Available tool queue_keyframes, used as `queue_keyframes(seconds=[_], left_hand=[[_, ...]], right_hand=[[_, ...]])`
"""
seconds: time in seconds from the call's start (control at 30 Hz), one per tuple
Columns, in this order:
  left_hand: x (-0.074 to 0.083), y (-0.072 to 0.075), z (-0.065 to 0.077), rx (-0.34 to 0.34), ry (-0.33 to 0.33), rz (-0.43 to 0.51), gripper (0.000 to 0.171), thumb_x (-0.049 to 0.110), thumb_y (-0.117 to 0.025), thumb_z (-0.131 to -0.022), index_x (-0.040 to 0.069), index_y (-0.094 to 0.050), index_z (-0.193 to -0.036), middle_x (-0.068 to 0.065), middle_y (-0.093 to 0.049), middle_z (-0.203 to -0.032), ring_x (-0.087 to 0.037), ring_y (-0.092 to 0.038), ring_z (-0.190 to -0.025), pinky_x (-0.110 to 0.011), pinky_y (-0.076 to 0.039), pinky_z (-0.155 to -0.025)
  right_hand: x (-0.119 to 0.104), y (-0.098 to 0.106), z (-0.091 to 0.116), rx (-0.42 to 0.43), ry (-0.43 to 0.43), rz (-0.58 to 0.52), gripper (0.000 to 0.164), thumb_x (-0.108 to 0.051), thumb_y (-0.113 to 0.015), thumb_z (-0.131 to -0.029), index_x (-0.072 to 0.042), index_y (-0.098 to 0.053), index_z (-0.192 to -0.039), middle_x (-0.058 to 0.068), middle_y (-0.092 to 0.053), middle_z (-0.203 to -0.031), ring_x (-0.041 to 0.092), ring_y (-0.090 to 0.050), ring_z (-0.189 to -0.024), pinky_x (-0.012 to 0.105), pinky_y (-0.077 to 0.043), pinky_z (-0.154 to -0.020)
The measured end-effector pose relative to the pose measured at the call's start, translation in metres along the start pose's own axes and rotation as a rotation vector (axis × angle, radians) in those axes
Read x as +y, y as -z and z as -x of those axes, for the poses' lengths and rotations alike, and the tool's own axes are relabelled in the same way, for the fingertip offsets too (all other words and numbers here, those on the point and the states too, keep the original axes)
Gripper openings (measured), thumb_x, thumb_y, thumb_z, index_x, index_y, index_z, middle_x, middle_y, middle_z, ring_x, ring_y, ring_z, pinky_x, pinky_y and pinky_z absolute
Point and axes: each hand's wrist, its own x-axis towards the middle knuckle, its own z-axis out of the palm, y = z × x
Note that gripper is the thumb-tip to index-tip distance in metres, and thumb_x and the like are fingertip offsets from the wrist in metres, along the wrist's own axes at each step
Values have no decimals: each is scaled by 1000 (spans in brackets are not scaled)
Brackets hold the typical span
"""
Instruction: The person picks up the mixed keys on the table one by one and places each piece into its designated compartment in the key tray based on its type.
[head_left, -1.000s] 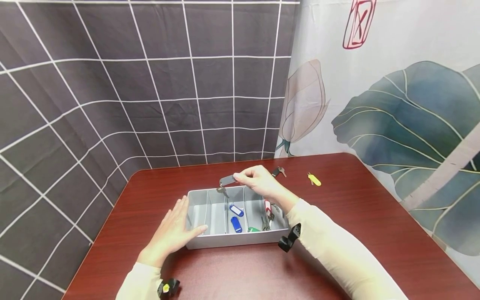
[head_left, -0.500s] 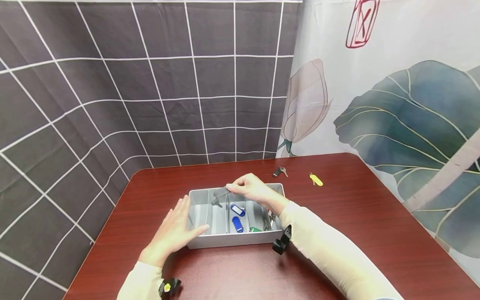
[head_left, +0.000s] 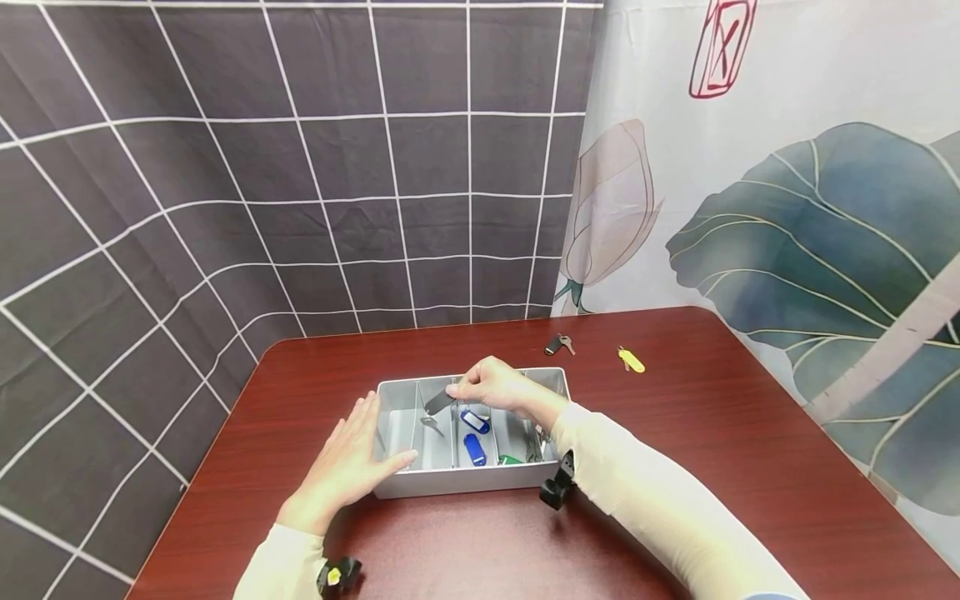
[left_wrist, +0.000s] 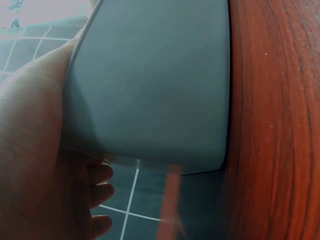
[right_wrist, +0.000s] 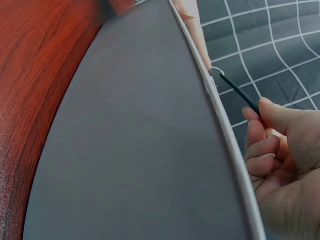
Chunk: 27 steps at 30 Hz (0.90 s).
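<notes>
My right hand (head_left: 495,387) pinches the end of a black key tag (head_left: 438,401) between thumb and fingertips. A metal key (head_left: 431,424) hangs from its ring, low in the second compartment from the left of a grey divided tray (head_left: 472,478). In the right wrist view the tag (right_wrist: 240,93) shows edge-on beyond the tray's rim. My left hand (head_left: 341,462) lies along the tray's left end, fingers extended and thumb over the front rim. Two blue key tags (head_left: 475,450) lie one compartment to the right, and a green tag (head_left: 510,459) beyond them.
Behind the tray, on the reddish-brown table (head_left: 450,550), lies another black key tag (head_left: 554,344) with a key. A yellow key tag (head_left: 632,360) is farther right. The rightmost compartment holds keys (head_left: 542,439), partly hidden by my right arm. Grid-patterned cloth (head_left: 337,167) hangs behind the table.
My right hand has moved the black key tag forward of the rear rim and down into the tray's second compartment. The left hand has stayed at the tray's left end.
</notes>
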Motion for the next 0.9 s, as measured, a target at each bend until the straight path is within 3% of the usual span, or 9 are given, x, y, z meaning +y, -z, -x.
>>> queue_keyframes(seconds=[0.27, 0.4, 0.53, 0.73, 0.9], left_hand=[[-1, -1, 0, 0, 5, -5, 114, 78, -53, -77, 3, -15, -154, -19, -23, -156, -37, -21, -143, -59, -23, -110], [0, 0, 0, -7, 9, -1, 114, 78, -53, -77, 4, -14, -154, -18, -21, -157, -36, -20, -143, -58, -22, -111], [0, -1, 0, 7, 2, -1, 111, 74, -57, -78, 4, -15, -154, -18, -22, -156, -36, -21, -143, -59, -23, -110], [-1, -2, 0, 17, -1, 1, 111, 73, -58, -78, 4, -15, -154, -19, -23, -156, -36, -21, -143, -59, -23, -110], [-1, -1, 0, 0, 8, -9, 114, 80, -51, -77, 5, -13, -154, -19, -23, -156, -35, -19, -144, -57, -22, -111]], right_hand=[[-1, -3, -3, -25, 1, 89, 36, -32, -68, -90, -1, -73, -72, -6, -50, -58, 10, -41, -59, 24, -28, -49], [-3, -4, -3, -61, 1, 147, 39, -32, -67, -91, 4, -72, -76, -7, -39, -53, 10, -33, -52, 24, -21, -45], [-5, -5, -2, -66, 9, 196, 36, -32, -69, -89, 0, -72, -74, -8, -35, -52, 10, -32, -50, 24, -19, -44], [-4, -7, -2, -50, 38, 248, 41, -31, -72, -86, -2, -62, -60, -10, -38, -51, 7, -35, -49, 23, -21, -44], [-5, -8, -2, -60, 38, 255, 29, -26, -73, -86, -7, -70, -65, -10, -48, -56, 8, -39, -53, 24, -25, -47]])
